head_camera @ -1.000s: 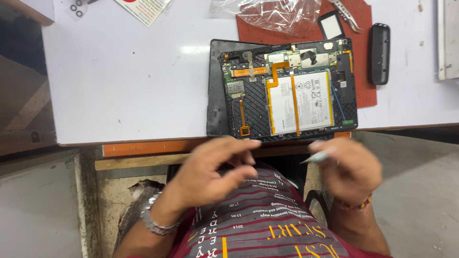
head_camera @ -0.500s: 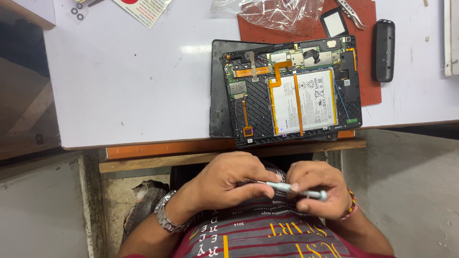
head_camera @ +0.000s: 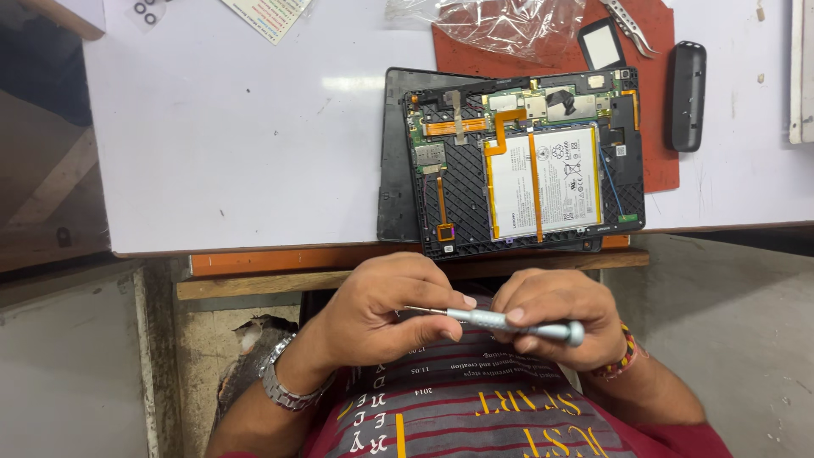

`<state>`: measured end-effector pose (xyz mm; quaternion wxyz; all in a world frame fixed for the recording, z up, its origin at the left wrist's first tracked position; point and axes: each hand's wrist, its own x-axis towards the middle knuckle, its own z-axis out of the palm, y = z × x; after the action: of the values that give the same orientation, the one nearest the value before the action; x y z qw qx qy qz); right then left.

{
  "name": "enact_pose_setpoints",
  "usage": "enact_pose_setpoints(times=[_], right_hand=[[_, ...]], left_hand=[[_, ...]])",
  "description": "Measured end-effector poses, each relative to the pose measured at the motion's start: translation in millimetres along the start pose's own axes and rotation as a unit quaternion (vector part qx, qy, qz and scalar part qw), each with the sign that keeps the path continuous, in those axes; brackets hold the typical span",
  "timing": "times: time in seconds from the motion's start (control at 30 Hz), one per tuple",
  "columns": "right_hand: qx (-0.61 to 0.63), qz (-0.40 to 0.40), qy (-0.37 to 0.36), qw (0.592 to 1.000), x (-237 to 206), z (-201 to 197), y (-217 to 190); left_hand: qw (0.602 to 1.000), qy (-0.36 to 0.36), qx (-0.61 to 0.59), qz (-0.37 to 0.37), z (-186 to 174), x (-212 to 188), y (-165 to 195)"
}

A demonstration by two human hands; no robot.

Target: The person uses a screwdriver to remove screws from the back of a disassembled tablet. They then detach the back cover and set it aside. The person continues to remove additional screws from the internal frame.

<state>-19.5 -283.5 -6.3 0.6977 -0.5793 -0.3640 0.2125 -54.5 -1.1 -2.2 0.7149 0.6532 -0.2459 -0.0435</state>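
A silver precision screwdriver (head_camera: 496, 321) lies level between both hands, below the table's front edge and over my lap. My right hand (head_camera: 555, 318) grips its handle. The fingertips of my left hand (head_camera: 381, 309) pinch its thin tip. On the white table (head_camera: 237, 144) above the hands rests an opened tablet (head_camera: 526, 165), back cover off, showing a white battery, orange flex cables and green circuit boards. It sits on a dark cover at the table's front edge.
A red mat (head_camera: 657, 85) lies under the tablet's far side with crumpled clear plastic (head_camera: 500, 25), tweezers (head_camera: 632, 25) and a small black-framed square part (head_camera: 600, 47). A black oblong device (head_camera: 687, 95) stands to the right. A printed paper (head_camera: 267, 13) lies far left.
Both hands came together below the table edge. The screwdriver, first only in my right hand, is now held by both, my left fingers pinching its tip.
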Motion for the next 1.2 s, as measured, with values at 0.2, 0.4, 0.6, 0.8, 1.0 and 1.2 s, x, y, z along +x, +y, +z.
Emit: enact_pose_setpoints(times=[0.2,0.4,0.6,0.8,1.0,1.2], right_hand=[[0.072,-0.025,0.16,0.984,16.0,5.5,-7.6],[0.028,-0.049,0.251,0.966,18.3,-14.5,-4.9],[-0.316,0.001,0.333,0.888,-1.3,-54.4,0.3],[-0.421,0.25,0.408,0.77,-6.9,-75.9,-11.1],[-0.254,0.24,0.465,0.813,-4.7,-80.2,-15.6],[-0.137,0.241,0.423,0.863,-44.0,-109.7,-4.0]], left_hand=[[0.982,0.08,0.17,0.034,-20.0,2.6,1.5],[0.916,0.132,0.38,0.01,-39.0,3.9,-7.1],[0.88,0.108,0.46,-0.053,-32.5,5.9,-24.6],[0.869,0.058,0.484,-0.078,-34.9,10.0,-29.0],[0.863,0.042,0.497,-0.083,-32.0,13.4,-25.0],[0.858,0.04,0.506,-0.084,-32.4,11.2,-25.7]])
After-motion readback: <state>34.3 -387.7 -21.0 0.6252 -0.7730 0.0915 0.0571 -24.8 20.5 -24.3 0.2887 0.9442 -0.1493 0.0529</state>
